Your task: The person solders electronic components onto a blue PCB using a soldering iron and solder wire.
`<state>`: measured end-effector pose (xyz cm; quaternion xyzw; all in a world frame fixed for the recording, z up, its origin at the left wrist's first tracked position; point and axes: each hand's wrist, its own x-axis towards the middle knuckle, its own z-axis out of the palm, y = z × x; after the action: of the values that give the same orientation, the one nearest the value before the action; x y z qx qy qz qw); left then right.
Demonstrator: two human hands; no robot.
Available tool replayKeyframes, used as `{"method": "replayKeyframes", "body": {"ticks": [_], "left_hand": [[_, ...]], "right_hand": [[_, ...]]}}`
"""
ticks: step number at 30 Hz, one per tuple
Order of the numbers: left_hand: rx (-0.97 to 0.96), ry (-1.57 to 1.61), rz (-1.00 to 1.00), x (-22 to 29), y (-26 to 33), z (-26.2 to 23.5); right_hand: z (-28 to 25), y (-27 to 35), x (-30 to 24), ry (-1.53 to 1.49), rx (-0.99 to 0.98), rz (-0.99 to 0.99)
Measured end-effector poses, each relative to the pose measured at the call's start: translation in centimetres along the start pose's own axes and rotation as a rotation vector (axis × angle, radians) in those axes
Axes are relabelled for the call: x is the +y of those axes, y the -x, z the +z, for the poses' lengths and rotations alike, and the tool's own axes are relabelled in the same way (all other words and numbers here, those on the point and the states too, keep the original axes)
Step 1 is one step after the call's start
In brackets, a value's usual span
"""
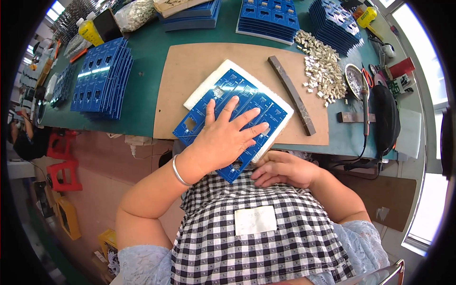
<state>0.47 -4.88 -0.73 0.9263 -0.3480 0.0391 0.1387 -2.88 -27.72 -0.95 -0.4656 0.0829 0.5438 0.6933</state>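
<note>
My left hand lies flat with spread fingers on a blue circuit board panel, a silver bangle on its wrist. The panel is turned at a slant and rests on a white foam pad. Its lower corner sticks out past the table edge over my lap. A few metal parts sit on it, one near the upper left side and one at the lower corner. Close by that lower corner, my right hand is held against my checked apron with fingers curled together. Whatever they may hold is hidden.
A brown board lies under the pad, with a dark metal bar to the right. Beyond are a heap of small metal parts, a soldering iron and stacked blue panels. More panels stand at left.
</note>
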Motion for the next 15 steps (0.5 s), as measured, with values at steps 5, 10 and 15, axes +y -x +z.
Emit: {"method": "replayKeyframes", "body": {"ticks": [5, 10, 15], "left_hand": [[-0.003, -0.01, -0.009, 0.3, 0.3, -0.2], [-0.002, -0.008, 0.003, 0.3, 0.2, -0.1], [-0.013, -0.009, -0.004, 0.2, 0.3, -0.1]], "right_hand": [[-2.9, 2.2, -4.2, 1.54, 1.004, -0.762], [-6.8, -0.5, -5.8, 1.683, 1.124, -0.663], [-5.7, -0.8, -7.1, 1.498, 1.036, -0.648]]}}
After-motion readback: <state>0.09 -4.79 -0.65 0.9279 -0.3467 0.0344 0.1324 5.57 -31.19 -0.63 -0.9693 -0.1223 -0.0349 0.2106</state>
